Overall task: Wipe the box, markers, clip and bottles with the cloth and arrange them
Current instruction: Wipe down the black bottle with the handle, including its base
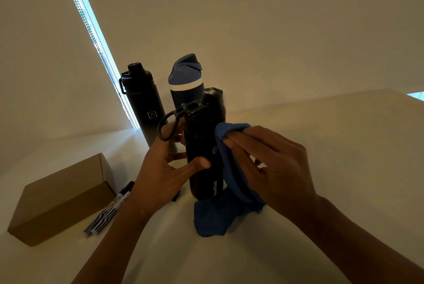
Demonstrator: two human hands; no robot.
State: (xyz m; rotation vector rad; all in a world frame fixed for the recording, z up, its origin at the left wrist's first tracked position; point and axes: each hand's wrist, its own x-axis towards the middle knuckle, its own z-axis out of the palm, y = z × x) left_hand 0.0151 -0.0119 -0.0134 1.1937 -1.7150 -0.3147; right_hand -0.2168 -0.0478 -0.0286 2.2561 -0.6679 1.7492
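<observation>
Okay, front black bottle (202, 141) stands upright on the counter (321, 123), near its middle. The left grip (160, 175) is closed round the bottle: thumb across the front, fingers behind it. The bottle's carry loop (167, 127) hangs by those fingers. The right grip (275, 164) holds the blue cloth (215, 217), fingers over it, pressing it to the bottle's right side. The cloth's top fold wraps the fingertips and its lower end lies bunched on the counter at the bottle's foot.

Behind, two more bottles stand upright and close together: a black bottle with a side handle (144, 104) to the left and a blue-lidded bottle (183, 90) just behind the held one. The cardboard box (59, 198) sits closed at the left. The markers (107, 210) lie just beside its right edge, partly under the left forearm. A small dark thing shows under the left wrist; can't tell what it is.
</observation>
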